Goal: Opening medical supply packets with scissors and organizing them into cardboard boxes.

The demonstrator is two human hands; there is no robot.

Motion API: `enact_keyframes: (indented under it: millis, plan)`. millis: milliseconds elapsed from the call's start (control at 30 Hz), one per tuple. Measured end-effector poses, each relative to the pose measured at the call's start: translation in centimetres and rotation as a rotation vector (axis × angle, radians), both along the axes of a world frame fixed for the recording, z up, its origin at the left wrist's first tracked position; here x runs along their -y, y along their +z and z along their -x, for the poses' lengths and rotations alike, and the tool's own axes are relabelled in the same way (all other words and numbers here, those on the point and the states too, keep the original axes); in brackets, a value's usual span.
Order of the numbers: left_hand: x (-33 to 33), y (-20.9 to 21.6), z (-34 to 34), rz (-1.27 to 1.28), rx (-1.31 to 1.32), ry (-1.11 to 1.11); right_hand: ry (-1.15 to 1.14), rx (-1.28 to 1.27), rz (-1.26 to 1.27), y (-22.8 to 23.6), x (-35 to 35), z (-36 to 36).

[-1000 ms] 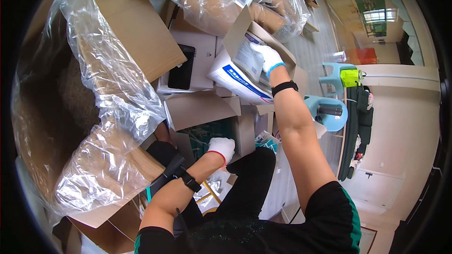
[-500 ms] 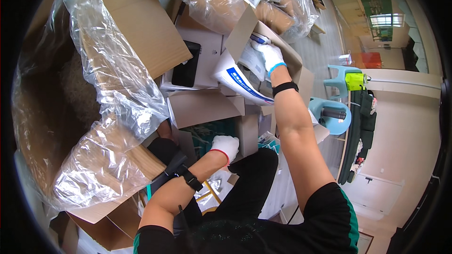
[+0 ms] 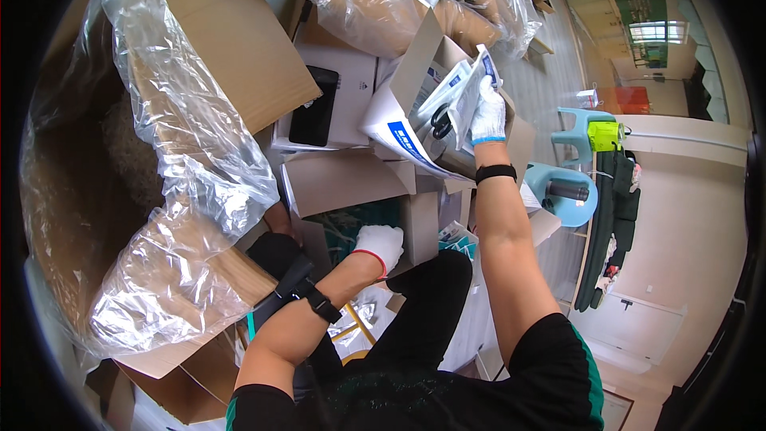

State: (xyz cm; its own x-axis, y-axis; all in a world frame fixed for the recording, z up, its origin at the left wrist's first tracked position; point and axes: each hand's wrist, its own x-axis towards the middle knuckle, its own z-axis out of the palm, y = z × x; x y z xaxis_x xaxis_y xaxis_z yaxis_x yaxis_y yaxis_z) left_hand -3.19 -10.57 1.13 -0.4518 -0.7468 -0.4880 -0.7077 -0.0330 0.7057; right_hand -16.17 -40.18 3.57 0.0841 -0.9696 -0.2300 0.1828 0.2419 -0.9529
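My right hand [image 3: 488,118], in a white glove with a blue cuff, grips a flat white-and-blue plastic packet [image 3: 467,108], lifted at the open carton [image 3: 423,60] ahead. More white-and-blue packets [image 3: 440,96] lie inside, beside a black looped thing [image 3: 440,122] resembling scissor handles. A white sheet with a blue band [image 3: 399,136] hangs over that carton's near left side. My left hand [image 3: 380,246], gloved in white with a red cuff, is closed at the near edge of a smaller open carton [image 3: 351,179]. Teal packets [image 3: 363,222] fill this carton. Whatever the left fingers hold is hidden.
A black phone-like slab [image 3: 313,108] rests on a white box [image 3: 351,88]. Clear plastic film [image 3: 183,128] drapes a big carton at left. Bagged brown goods [image 3: 367,0] lie at the far side. Blue stools [image 3: 586,195] stand at right, one bearing a dark cylinder [image 3: 566,191].
My right hand has risen and moved right, drawing the packet up from the carton and uncovering the black looped thing. My left hand has hardly moved.
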Motion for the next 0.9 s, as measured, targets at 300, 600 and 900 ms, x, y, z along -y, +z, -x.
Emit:
enact_keyframes:
  millis: [300,600,900]
  plan:
    - [-0.1,-0.3,0.4,0.04,0.0,0.003,0.032,0.369,0.139,2.8,0.3,1.3]
    - [3.1,5.9,-2.6,0.79,-0.383,1.005,-0.048,0.395,0.187,4.5,-1.5,1.9]
    - [12.3,6.4,0.6,0.736,-0.556,0.918,0.012,0.695,0.084,3.4,-2.3,1.2]
